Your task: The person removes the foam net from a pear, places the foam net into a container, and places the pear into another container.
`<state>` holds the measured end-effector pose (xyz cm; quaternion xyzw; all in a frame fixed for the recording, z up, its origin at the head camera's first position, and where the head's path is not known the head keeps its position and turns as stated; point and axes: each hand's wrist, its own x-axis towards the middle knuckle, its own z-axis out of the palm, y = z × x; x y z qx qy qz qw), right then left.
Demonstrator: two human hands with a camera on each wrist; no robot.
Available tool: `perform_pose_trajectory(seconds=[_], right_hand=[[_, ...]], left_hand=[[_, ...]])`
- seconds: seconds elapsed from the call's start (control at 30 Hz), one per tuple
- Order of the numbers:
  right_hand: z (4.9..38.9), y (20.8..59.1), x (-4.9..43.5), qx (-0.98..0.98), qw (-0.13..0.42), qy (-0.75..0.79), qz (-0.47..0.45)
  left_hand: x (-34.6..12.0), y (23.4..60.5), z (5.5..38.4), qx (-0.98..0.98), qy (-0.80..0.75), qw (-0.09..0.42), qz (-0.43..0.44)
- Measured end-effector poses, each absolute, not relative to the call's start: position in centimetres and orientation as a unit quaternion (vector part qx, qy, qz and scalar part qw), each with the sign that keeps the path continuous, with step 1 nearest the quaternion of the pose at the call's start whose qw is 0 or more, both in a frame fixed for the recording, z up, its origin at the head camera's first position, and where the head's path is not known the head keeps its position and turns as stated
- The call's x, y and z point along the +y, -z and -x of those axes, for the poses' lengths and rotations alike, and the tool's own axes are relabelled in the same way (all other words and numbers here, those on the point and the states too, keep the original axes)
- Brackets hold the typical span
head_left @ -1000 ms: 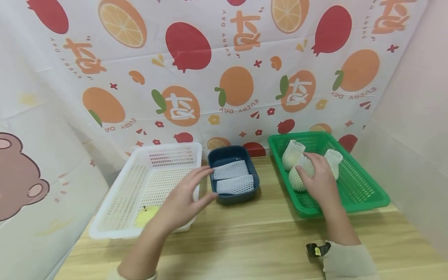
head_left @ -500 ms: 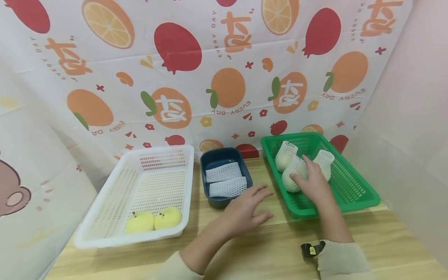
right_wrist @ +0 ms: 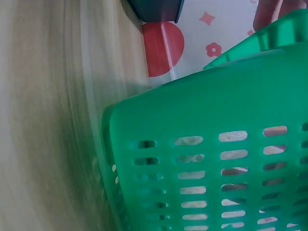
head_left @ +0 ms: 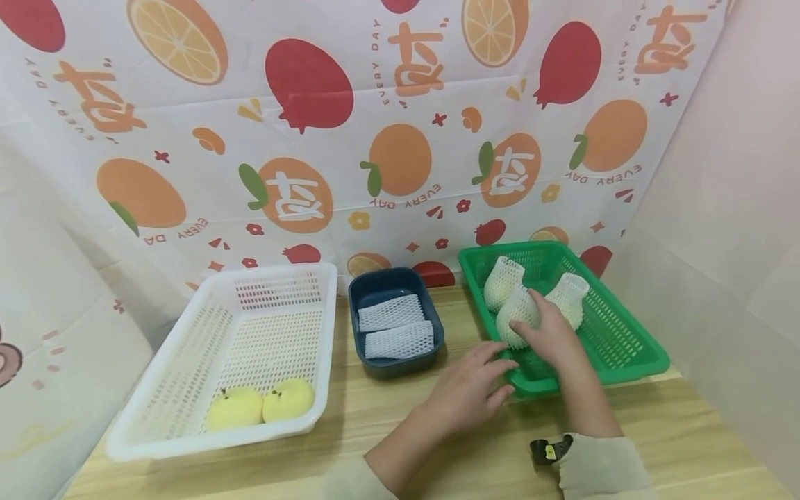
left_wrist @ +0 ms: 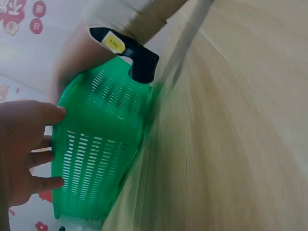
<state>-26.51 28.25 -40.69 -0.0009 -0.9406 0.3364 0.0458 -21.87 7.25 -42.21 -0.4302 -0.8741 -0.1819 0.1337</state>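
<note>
My right hand (head_left: 553, 337) reaches into the green basket (head_left: 625, 375), thumb and fingers around a pale round fruit in a white foam net (head_left: 517, 321). Beside it stand two more netted fruits, one behind on the left (head_left: 502, 285) and another to the right (head_left: 570, 298). My left hand (head_left: 465, 389) is at the basket's near left corner, fingers spread and loosely bent, holding nothing. In the left wrist view, the left fingertips overlap the green rim; contact cannot be made out. In the right wrist view, the basket wall (right_wrist: 192, 106) hides most of the right hand's work.
A white basket (head_left: 159, 444) on the left holds two yellow fruits with dark stems, perhaps pears (head_left: 236, 408). Between the baskets stands a dark blue tray (head_left: 375, 281) with two flattened foam nets (head_left: 398, 340). A fruit-patterned cloth (head_left: 337, 160) hangs behind the wooden table (head_left: 269, 462).
My left hand has moved right, from above the white basket and past the blue tray to the green basket. My right hand stays at the same netted fruit. The view has shifted slightly right.
</note>
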Motion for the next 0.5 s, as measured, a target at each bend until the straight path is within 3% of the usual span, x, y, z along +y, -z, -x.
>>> perform_pose_trajectory(seconds=[0.5], right_hand=[[26.3, 39.1, 28.4, -0.943, -0.019, -0.331, 0.007]], left_hand=[[7.0, 43.1, 21.8, -0.867, 0.212, 0.168, 0.419]])
